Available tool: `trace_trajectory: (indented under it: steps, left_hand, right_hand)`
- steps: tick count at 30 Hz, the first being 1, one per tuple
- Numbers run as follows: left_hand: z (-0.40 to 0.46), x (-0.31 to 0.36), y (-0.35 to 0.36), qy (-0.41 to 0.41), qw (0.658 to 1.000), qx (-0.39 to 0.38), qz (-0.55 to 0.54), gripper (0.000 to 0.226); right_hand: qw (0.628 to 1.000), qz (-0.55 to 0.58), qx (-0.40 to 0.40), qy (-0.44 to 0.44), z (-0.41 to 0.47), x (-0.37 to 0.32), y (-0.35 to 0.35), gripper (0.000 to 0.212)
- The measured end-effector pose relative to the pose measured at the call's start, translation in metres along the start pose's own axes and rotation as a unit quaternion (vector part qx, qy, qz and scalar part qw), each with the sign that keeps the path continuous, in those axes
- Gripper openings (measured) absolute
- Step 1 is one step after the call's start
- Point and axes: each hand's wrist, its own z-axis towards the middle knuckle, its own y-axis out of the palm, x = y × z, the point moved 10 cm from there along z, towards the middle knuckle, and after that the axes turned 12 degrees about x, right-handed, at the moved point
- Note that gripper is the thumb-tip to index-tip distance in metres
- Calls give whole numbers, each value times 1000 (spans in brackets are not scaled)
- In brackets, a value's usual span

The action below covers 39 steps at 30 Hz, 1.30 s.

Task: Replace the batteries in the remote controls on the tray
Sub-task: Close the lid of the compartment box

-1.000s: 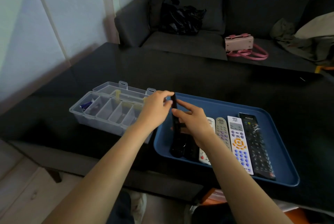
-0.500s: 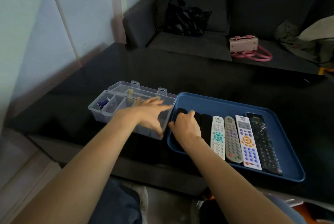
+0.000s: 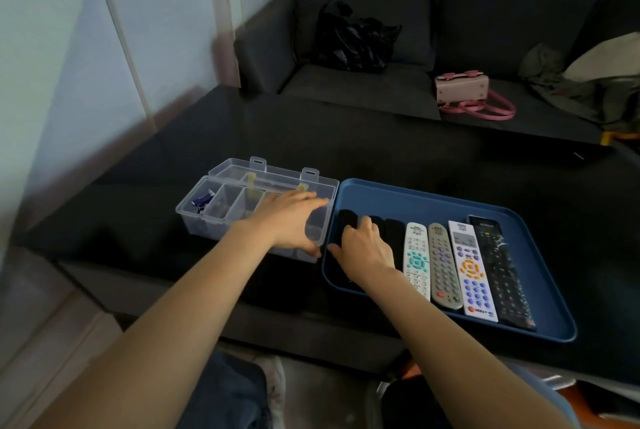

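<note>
Black remote (image 3: 347, 220) I was holding upright a second ago is back down at the left end of the tray (image 3: 415, 198). Right hand (image 3: 365, 248) rests on it, fingers curled over. Left hand (image 3: 289, 220) now spread flat over the compartment box (image 3: 221, 217), holding nothing. Likely fetching batteries (image 3: 202, 201) next.

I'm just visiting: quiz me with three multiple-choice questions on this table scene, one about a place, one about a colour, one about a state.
1. Where is the clear organizer box relative to the tray?
A. To its left
B. Inside it
C. To its right

2. What colour is the tray?
A. Red
B. Blue
C. White

3. The organizer box's lid is:
A. Latched shut
B. Missing
C. Open, folded back

Answers:
1 A: the box stands beside the tray's left edge.
2 B: its rim and floor are blue.
3 C: the compartments lie exposed under the left hand, the lid behind them.
</note>
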Motion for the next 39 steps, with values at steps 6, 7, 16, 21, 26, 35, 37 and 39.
trace_trajectory:
  steps: [6, 7, 16, 21, 26, 35, 37, 39]
  left_hand:
    - [0, -24, -24, -45, 992, 99, -60, 70]
    - [0, -30, -27, -54, 989, 121, -60, 61]
    - [-3, -52, -52, -109, 961, 250, -55, 45]
    - [-24, -57, -112, -144, 900, 411, 12, 73]
    - [-30, -53, -109, -96, 945, 310, 48, 53]
    - [-76, -53, -87, -97, 967, 235, 29, 38]
    - [-79, -57, -71, -103, 978, 180, 31, 43]
    - [-82, -64, -50, -115, 987, 105, 51, 54]
  right_hand:
    - [928, 345, 11, 142, 47, 5, -14, 21]
    - [890, 410, -12, 198, 54, 6, -3, 19]
    - [813, 518, 6, 267, 71, 10, 18, 19]
    - [917, 379, 97, 80, 72, -10, -31, 25]
    - [920, 361, 145, -39, 44, -39, -70, 54]
    - [977, 69, 96, -180, -10, -84, -68, 49]
    - [982, 25, 62, -178, -15, -85, -52, 55]
    - [987, 0, 17, -162, -17, -82, -36, 61]
